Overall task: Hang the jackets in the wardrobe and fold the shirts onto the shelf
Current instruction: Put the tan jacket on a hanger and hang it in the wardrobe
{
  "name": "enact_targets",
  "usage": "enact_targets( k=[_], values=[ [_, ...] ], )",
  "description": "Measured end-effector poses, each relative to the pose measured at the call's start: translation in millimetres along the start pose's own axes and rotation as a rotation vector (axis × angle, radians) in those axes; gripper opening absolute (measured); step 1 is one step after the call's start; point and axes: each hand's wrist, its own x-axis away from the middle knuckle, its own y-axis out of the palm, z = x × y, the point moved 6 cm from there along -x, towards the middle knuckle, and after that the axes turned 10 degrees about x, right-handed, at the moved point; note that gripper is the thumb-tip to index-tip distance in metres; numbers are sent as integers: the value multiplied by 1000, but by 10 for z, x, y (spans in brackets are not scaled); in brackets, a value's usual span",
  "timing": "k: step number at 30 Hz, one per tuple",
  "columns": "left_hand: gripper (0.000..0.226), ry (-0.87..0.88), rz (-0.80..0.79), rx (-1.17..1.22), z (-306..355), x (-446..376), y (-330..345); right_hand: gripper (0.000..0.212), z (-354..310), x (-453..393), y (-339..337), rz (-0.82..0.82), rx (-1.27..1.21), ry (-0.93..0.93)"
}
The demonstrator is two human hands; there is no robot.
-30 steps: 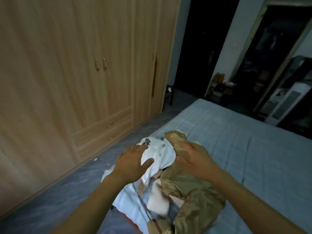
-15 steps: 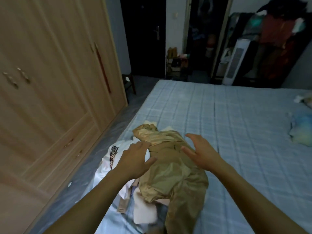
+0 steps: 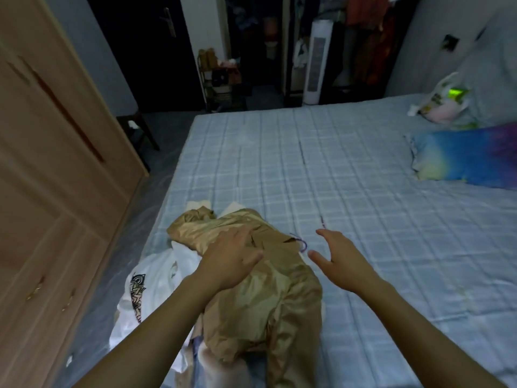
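Head view, left hand (image 3: 229, 259) on tan jacket (image 3: 268, 298)

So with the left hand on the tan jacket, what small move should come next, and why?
Probably curl the left hand and open right hand onto the tan jacket and lift it: it lies crumpled over the white shirt on the bed, ungripped.
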Motion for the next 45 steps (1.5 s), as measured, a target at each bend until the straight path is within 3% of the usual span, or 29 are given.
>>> enact_targets(
  k=[7,15,19,27,33,41,45],
  values=[
    [59,98,-85,136,-398,-482,62,65,-83,-91,251,-51,38,189],
    [53,142,-241,-16,-828,-964,491,61,-77,-378,626,-66,33,288],
    [39,186,-228,-127,-976,-1221,636,54,30,-668,868,-81,-19,315],
    [46,119,-366,-206,-1127,-2045,957,48,426,-1186,1348,-163,-94,443],
    [41,169,-465,-232,-1230,-2667,1393,50,851,-1588,1814,-215,-61,533],
    [39,248,-645,-412,-1546,-3130,2203,32,1131,-1747,2550,-422,-40,599],
    [39,184,-719,-459,-1793,-3246,2392,31,1212,-1776,2727,-450,-30,616]
  ],
)
